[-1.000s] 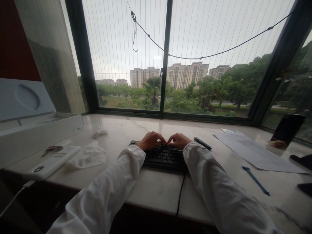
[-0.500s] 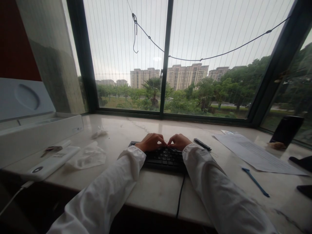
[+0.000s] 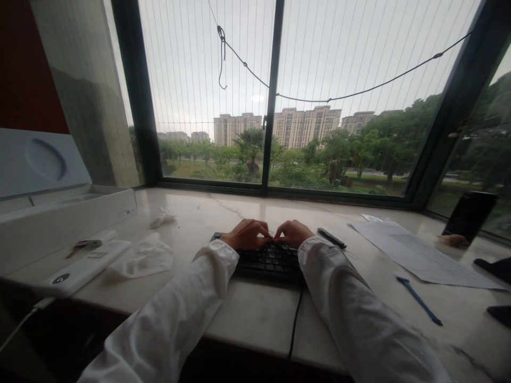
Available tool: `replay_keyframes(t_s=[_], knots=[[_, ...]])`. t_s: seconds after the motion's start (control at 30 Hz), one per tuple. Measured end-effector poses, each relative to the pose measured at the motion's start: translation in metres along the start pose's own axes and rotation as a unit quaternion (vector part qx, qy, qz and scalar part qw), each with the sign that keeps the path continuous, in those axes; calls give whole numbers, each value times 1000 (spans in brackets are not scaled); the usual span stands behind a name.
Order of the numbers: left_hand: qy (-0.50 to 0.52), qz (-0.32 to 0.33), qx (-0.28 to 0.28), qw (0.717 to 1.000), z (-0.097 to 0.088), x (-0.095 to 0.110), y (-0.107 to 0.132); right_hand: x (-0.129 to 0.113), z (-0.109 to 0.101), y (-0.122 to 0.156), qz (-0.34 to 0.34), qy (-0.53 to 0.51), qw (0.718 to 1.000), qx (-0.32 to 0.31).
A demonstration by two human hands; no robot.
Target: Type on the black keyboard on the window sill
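Black keyboard (image 3: pixel 267 261), white sleeves (image 3: pixel 167 314), blue tool (image 3: pixel 419 300).

Keyboard (image 3: pixel 269 264) on a counter (image 3: pixel 247 306), left hand (image 3: pixel 246 234) and right hand (image 3: pixel 294 233) over its far side, window (image 3: pixel 268 149) behind; box (image 3: pixel 75 215) to the left, cabled device (image 3: pixel 93 264) before it; paper (image 3: pixel 419 254) to the right, phone (image 3: pixel 474 218) beyond

Black keyboard (image 3: pixel 271 263), flat on a pale veined counter (image 3: pixel 247 308), partly hidden, dark cord (image 3: pixel 296 322) at near side
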State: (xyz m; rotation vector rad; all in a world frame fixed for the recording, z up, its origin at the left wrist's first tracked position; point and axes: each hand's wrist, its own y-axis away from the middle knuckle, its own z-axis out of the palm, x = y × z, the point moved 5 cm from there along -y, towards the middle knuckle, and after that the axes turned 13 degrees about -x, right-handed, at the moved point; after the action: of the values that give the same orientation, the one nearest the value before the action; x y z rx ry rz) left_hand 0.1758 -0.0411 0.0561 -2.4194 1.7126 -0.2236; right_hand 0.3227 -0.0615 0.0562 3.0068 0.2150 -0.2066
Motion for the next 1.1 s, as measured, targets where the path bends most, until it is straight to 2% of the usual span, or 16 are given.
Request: replay_keyframes(t_s=[0.23,0.6,0.87,1.1], knots=[[-21,-2,-13,1000,-2,3,1,-4,-2,2,22,29,999,8],[-68,-33,-31,997,-11,21,-7,-13,-3,7,31,81,996,10],[-82,-20,-41,996,-11,16,-3,-19,-10,13,24,107,994,28],[-90,-2,-51,995,-10,16,-2,-15,-8,11,21,87,996,26]])
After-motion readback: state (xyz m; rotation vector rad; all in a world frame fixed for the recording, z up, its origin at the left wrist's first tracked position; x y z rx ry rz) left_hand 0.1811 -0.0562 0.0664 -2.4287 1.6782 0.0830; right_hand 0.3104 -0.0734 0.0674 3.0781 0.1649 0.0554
